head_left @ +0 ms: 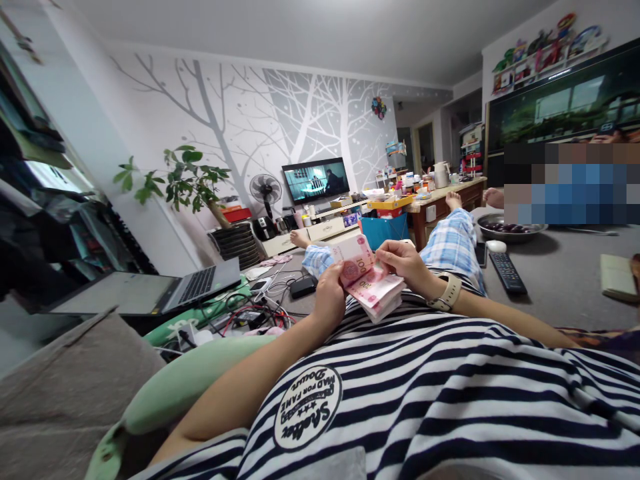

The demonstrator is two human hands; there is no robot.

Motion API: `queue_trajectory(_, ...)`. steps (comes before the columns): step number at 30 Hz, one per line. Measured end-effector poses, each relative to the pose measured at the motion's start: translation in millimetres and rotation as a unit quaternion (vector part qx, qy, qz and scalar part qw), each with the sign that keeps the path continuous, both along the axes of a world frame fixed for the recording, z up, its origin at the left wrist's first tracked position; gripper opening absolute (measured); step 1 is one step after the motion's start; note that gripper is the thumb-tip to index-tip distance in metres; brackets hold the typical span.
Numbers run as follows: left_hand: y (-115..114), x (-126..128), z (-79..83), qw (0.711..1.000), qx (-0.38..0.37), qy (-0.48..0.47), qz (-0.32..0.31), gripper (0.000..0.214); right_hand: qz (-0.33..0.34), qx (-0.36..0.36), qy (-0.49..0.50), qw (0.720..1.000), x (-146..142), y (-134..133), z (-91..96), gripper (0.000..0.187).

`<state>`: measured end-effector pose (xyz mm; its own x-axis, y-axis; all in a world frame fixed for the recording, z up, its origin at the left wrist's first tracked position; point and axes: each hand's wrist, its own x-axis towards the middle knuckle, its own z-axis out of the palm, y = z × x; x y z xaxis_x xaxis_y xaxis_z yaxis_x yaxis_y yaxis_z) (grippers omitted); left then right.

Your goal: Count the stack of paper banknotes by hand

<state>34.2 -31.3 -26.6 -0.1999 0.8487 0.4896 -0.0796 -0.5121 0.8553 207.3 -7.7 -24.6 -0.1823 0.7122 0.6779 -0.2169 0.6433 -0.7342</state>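
I lie back in a striped shirt with both hands over my belly. My left hand (pixel 329 293) is closed around a stack of pink banknotes (pixel 373 285), thumb on top. One note at the top is bent upward. My right hand (pixel 404 261), with a watch on its wrist, pinches the notes from the right side. My legs in blue plaid trousers stretch out ahead.
A laptop (pixel 165 288) sits at left above a tangle of cables (pixel 250 312) and a green cushion (pixel 180 387). A remote (pixel 507 272) and a bowl of dark fruit (pixel 510 228) lie at right. A television (pixel 315 180), a fan and a plant stand by the far wall.
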Motion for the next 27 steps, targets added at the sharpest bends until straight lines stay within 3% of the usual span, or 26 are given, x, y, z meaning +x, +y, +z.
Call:
queue_trajectory(4,0,4,-0.9,0.997,-0.008,-0.020,-0.069,0.013,-0.038,-0.013,0.037,0.999,-2,2,1.7,0.047)
queue_trajectory(9,2,5,-3.1,0.989,-0.008,-0.053,-0.141,0.011,-0.016,-0.021,0.025,0.999,-5,7,9.5,0.047)
queue_trajectory(20,-1,6,-1.8,0.986,-0.024,-0.066,-0.150,0.008,-0.105,0.052,-0.016,0.993,-7,25,14.4,0.034)
queue_trajectory(27,-1,7,-2.3,0.984,-0.027,-0.071,-0.163,0.007,-0.194,0.149,-0.080,0.966,-3,28,10.0,0.022)
